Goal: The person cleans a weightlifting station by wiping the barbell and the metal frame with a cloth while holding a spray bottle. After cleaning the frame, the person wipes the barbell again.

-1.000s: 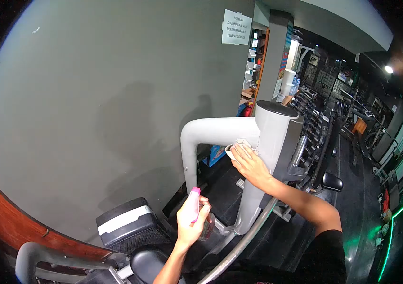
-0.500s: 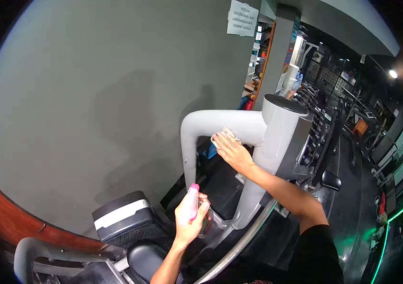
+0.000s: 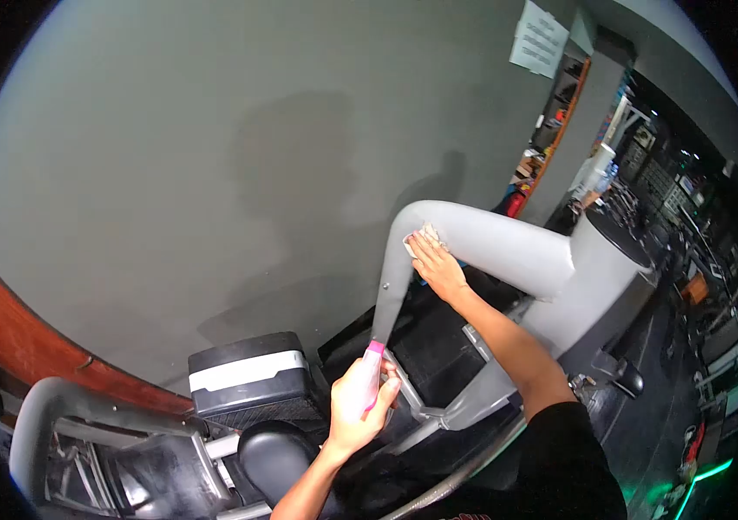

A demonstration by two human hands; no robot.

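Observation:
Wrapped in my left hand (image 3: 353,409) is a spray bottle (image 3: 372,371) with a pink and white head, upright and low in the middle of the view. Its lower body is mostly hidden by my fingers. My right hand (image 3: 440,269) presses a crumpled pale cloth (image 3: 429,233) against the thick grey tube frame (image 3: 508,251) of a gym machine. The cloth lies close to the bend where the tube turns downward. Parts of the cloth stick out past my fingertips.
Below left sit a black padded box with a white stripe (image 3: 248,375) and a round black seat (image 3: 278,459). A curved grey frame (image 3: 44,416) stands at far left. The grey wall (image 3: 152,191) rises behind; a curved metal bar (image 3: 464,475) crosses the bottom.
My right hand and the cloth have slid left along the tube, nearer its bend. The view has turned, shifting the machine rightward. My left hand still grips the spray bottle.

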